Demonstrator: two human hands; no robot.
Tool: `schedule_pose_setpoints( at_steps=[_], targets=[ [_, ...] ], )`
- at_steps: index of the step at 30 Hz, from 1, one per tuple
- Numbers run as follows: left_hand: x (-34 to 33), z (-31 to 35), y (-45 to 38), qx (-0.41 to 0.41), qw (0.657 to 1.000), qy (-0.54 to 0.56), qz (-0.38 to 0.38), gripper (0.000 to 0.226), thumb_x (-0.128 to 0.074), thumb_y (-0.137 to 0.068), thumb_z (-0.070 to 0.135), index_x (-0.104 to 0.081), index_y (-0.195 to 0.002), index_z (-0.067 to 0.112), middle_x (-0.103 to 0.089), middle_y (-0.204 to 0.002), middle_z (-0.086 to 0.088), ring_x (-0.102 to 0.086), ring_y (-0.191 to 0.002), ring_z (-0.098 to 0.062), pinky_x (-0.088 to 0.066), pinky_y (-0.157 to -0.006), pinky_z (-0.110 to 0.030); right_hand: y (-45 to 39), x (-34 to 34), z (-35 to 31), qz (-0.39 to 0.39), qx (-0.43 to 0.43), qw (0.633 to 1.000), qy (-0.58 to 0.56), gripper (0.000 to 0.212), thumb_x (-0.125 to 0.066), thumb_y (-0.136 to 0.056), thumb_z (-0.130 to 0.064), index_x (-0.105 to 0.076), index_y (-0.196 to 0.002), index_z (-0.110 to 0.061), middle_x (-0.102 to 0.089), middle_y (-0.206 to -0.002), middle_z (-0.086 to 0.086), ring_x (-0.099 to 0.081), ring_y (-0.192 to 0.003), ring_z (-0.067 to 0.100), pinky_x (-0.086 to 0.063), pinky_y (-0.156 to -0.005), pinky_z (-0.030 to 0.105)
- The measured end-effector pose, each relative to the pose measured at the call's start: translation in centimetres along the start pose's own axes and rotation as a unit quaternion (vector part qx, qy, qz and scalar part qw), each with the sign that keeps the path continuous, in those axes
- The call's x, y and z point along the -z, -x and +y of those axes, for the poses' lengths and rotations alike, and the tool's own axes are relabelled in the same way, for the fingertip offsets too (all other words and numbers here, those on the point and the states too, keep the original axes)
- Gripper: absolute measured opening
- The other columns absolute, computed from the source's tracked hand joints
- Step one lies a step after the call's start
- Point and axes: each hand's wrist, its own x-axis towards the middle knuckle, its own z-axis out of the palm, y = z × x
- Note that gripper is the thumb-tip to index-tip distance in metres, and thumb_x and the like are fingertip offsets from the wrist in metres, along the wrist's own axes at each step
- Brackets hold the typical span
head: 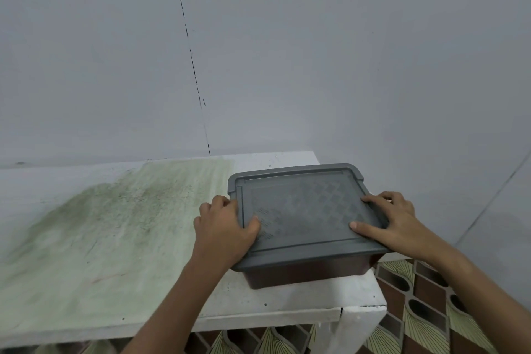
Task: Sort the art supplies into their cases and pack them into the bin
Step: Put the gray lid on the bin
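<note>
A pale grey wall (287, 52), marked by a thin dashed vertical line, fills the far half of the scene above a white slab surface (100, 224) stained green across its middle, with a brown-and-cream patterned tile floor (425, 296) showing at the near right. At the surface's right end sits a dark brown plastic bin (307, 273) capped with a grey rectangular textured lid (304, 210), its near right corner at or just over the surface's edge. The left hand (224, 227) grips the lid's left rim, fingers (218, 204) curled over the edge and thumb lying on top. The right hand (393, 218) rests on the lid's right side, fingers spread nearly straight and pressing down, gripping nothing. No art supplies or cases are visible; whether any are inside the closed bin cannot be told. The step in hand appears to be seating or handling the lid, either the closing act of packing or the opening one. The next move likely calls for even pressure at both rims to snap the lid shut, or a lift from the left edge to open it, while keeping the bin from sliding off the right end.
</note>
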Motion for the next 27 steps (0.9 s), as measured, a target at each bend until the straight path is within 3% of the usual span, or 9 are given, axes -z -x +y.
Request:
schedule_pose_setpoints(
  at_steps=[4, 8, 10, 12, 15, 17, 21, 27],
  targets=[
    [0.5, -0.3, 0.6, 0.007, 0.999, 0.033, -0.021, 0.052, -0.049, -0.086, 0.054, -0.055, -0.126, 0.020, -0.046, -0.118, 0.001, -0.031, -0.103, -0.015, -0.037, -0.092, -0.032, -0.4, 0.6, 0.8, 0.001, -0.012, 0.998, -0.054, 0.049, -0.063, -0.077, -0.057, -0.054, -0.121, -0.039, -0.038, -0.131, -0.004, -0.030, -0.128, 0.018, -0.031, -0.107, 0.040],
    [0.9, -1.1, 1.0, 0.039, 0.994, 0.086, -0.047, 0.057, -0.052, -0.088, 0.050, -0.044, -0.140, 0.027, -0.037, -0.135, -0.003, -0.029, -0.125, -0.022, -0.033, -0.102, -0.037, -0.9, 1.0, 1.2, 0.039, 0.003, 0.994, -0.101, 0.017, -0.064, -0.085, -0.041, -0.065, -0.102, -0.042, -0.052, -0.124, -0.003, -0.044, -0.122, 0.016, -0.037, -0.100, 0.036],
    [1.0, -1.6, 0.8, 0.056, 0.987, 0.140, -0.052, 0.059, -0.054, -0.088, 0.049, -0.041, -0.142, 0.028, -0.036, -0.137, -0.004, -0.036, -0.125, -0.023, -0.036, -0.102, -0.038, -1.1, 0.8, 1.3, 0.045, -0.012, 0.989, -0.141, 0.029, -0.064, -0.087, -0.035, -0.060, -0.114, -0.044, -0.050, -0.125, -0.002, -0.051, -0.117, 0.021, -0.045, -0.095, 0.040],
    [1.1, -2.2, 0.8, 0.082, 0.977, 0.192, -0.042, 0.063, -0.057, -0.087, 0.047, -0.039, -0.143, 0.026, -0.042, -0.135, -0.005, -0.049, -0.117, -0.022, -0.043, -0.096, -0.035, -1.0, 0.6, 1.3, 0.041, -0.038, 0.980, -0.191, 0.057, -0.066, -0.086, -0.034, -0.041, -0.136, -0.043, -0.047, -0.126, 0.000, -0.054, -0.112, 0.025, -0.049, -0.088, 0.042],
    [1.1, -2.9, 1.0, 0.127, 0.963, 0.235, -0.036, 0.071, -0.063, -0.083, 0.049, -0.038, -0.143, 0.020, -0.060, -0.112, -0.002, -0.062, -0.096, -0.019, -0.052, -0.084, -0.035, -1.0, 0.4, 1.2, 0.055, -0.070, 0.964, -0.249, 0.081, -0.073, -0.080, -0.032, -0.026, -0.146, -0.037, -0.049, -0.135, 0.008, -0.055, -0.109, 0.028, -0.051, -0.085, 0.044],
    [1.2, -2.8, 1.1, 0.133, 0.956, 0.259, -0.025, 0.072, -0.068, -0.081, 0.045, -0.040, -0.142, 0.019, -0.060, -0.094, 0.002, -0.065, -0.082, -0.016, -0.054, -0.076, -0.033, -0.9, 0.4, 1.0, 0.074, -0.066, 0.960, -0.260, 0.083, -0.077, -0.077, -0.029, -0.030, -0.146, -0.033, -0.050, -0.137, 0.012, -0.056, -0.109, 0.029, -0.052, -0.086, 0.047],
    [1.5, -1.8, 1.5, 0.117, 0.962, 0.244, 0.034, 0.071, -0.072, -0.080, 0.036, -0.040, -0.141, 0.021, -0.059, -0.087, 0.004, -0.056, -0.077, -0.004, -0.041, -0.071, -0.023, -0.6, 0.3, 0.8, 0.114, -0.056, 0.956, -0.265, 0.082, -0.081, -0.071, -0.026, -0.039, -0.142, -0.027, -0.053, -0.136, 0.014, -0.051, -0.109, 0.026, -0.046, -0.091, 0.045],
    [1.7, -0.7, 2.0, 0.072, 0.973, 0.210, 0.067, 0.067, -0.068, -0.084, 0.031, -0.038, -0.144, 0.025, -0.067, -0.112, -0.006, -0.064, -0.089, -0.017, -0.051, -0.077, -0.027, -0.5, -0.1, 0.6, 0.141, -0.032, 0.963, -0.229, 0.070, -0.081, -0.073, -0.023, -0.049, -0.135, -0.023, -0.055, -0.135, 0.012, -0.055, -0.108, 0.022, -0.048, -0.089, 0.039]
  ],
)
